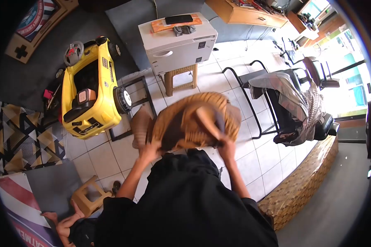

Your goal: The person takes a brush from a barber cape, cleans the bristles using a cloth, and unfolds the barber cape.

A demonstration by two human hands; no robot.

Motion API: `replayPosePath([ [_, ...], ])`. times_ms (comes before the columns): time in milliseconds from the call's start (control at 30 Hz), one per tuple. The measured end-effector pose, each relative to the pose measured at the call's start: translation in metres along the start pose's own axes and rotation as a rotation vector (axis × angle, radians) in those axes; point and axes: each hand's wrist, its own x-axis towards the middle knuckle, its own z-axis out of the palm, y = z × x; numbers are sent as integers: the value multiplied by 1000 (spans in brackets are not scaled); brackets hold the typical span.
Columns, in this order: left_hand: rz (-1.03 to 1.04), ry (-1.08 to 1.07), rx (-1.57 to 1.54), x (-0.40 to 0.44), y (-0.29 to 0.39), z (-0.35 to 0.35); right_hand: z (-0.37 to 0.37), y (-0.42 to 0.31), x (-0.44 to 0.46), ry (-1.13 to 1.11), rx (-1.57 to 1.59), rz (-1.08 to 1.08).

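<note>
A brown and black patterned cloth (165, 119), blurred by motion, is spread in front of my body above the tiled floor. At its lower left edge, my left hand (149, 151) has its fingers closed on the cloth. My right hand (226, 147) grips the lower right edge. Part of the cloth bulges up between the two hands, and what lies under it is hidden.
A yellow toy car (92, 94) stands at the left. Ahead is a small white fridge (177, 47) on a wicker stool (169, 84). A black-framed chair (257, 88) and draped clothes (294, 96) are at the right. Another person's legs (66, 224) show at lower left.
</note>
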Motion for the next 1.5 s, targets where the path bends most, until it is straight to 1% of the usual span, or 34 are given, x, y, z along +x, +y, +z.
replayPosePath([
  [33,-45,-431,268,-27,-35,47,42,43,-36,-462,-236,199],
  [100,-12,-334,-15,-54,-34,51,60,66,-77,-839,-239,285],
  [133,-67,-345,-33,-49,-24,35,49,55,-69,-738,-186,302],
  [167,-125,-362,-54,-46,-13,22,52,68,-58,-680,-93,214],
  [200,-95,-284,-15,-36,-12,8,58,79,-50,-624,7,136],
  [233,-216,-248,-86,-22,7,-22,22,29,-21,-591,-82,310],
  [267,-178,15,-120,-10,26,-48,4,8,2,-470,-175,326],
  [300,-176,173,-124,8,34,-66,-5,5,20,-347,-164,221],
  [333,-136,326,-137,27,48,-89,-29,-27,42,-219,-119,209],
  [367,-171,389,-125,37,70,-119,-37,-27,57,-110,-84,219],
  [400,-194,463,-180,42,92,-148,-48,-35,68,146,-11,83],
  [433,7,745,-287,45,111,-168,-66,-49,76,275,80,23],
  [467,-18,752,-326,38,125,-187,-88,-75,83,344,257,-25],
  [533,180,1035,-414,33,140,-188,-99,-83,84,557,327,-188],
  [600,241,1110,-259,26,130,-158,-93,-80,70,628,263,-212],
  [633,273,1148,-180,22,120,-136,-65,-49,56,601,292,-217],
  [700,117,734,-108,4,96,-88,-41,-50,37,456,224,-311],
  [733,-64,359,-61,-5,70,-51,-21,-31,11,197,66,-140],
  [767,-242,-18,-13,-20,35,-8,13,3,-17,-140,-92,20],
  [800,-165,-190,-118,-55,-18,50,33,25,-40,-543,-180,305],
  [833,-89,-355,-224,-80,-52,86,53,43,-66,-713,-272,401],
  [867,-157,-336,-225,-82,-41,74,44,36,-70,-809,-315,430],
  [933,-282,-298,-217,-73,0,19,37,37,-67,-689,-122,407],
  [967,-238,-195,-167,-66,9,4,41,49,-65,-660,-55,372],
  [1000,-233,-36,-233,-60,11,-3,48,62,-57,-626,9,337],
  [1033,-143,23,-194,-47,15,-20,34,50,-41,-531,-49,294],
  [1067,-241,49,-144,-35,23,-32,31,48,-27,-416,-92,275],
  [1100,-264,78,-125,-21,34,-51,15,34,-8,-388,-93,268],
  [1133,-256,143,-116,-10,47,-72,-3,19,7,-344,-74,233],
  [1167,-197,232,-115,1,46,-79,-12,9,18,-250,-38,156],
  [1267,-249,385,-218,22,72,-121,-39,-21,43,-94,23,110],
  [1367,-206,544,-46,29,71,-121,-67,-56,54,-55,188,167],
  [1467,-228,585,-75,32,66,-92,-64,-71,46,-101,457,343],
  [1500,-247,400,-85,40,31,-58,-56,-68,40,-82,478,315],
])
